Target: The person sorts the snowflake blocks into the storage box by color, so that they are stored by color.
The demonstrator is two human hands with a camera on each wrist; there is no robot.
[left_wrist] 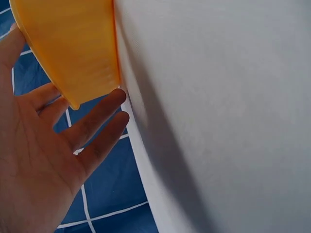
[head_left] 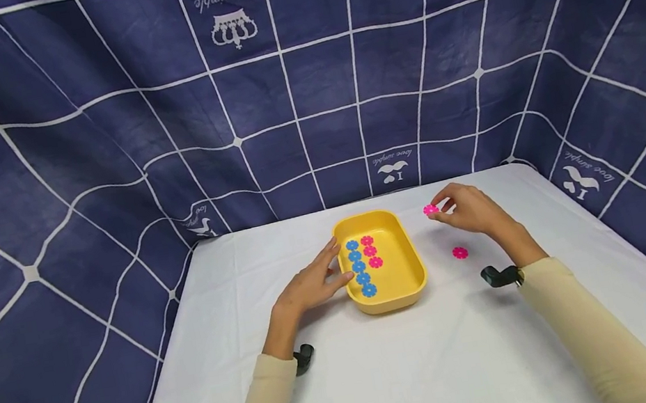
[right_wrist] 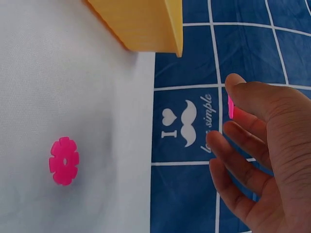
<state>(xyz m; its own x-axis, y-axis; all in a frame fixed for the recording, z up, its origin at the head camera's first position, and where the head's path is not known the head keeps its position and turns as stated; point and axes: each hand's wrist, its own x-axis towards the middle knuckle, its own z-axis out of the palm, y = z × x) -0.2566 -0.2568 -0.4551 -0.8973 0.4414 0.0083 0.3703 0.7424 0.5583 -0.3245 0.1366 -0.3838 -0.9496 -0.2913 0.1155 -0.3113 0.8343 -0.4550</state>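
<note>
A yellow rectangular tray [head_left: 396, 264] sits on the white table. Inside it lie a column of several blue flower-shaped discs [head_left: 359, 266] and a shorter column of three pink flower-shaped discs [head_left: 369, 250]. My left hand [head_left: 310, 283] rests against the tray's left side, thumb at the rim and the other fingers loosely extended along its outside. To the right of the tray, my right hand [head_left: 466, 209] pinches a pink flower-shaped disc [right_wrist: 231, 107] between thumb and index finger, seen edge-on in the right wrist view. Another pink disc [right_wrist: 64, 161] lies flat on the table below that hand.
A white cloth [head_left: 351, 380] covers the table. Dark blue fabric [head_left: 322, 75] with white grid lines hangs behind it and at both sides. Dark wrist devices [head_left: 500, 275] are worn on both arms, at the cuffs of the beige sleeves.
</note>
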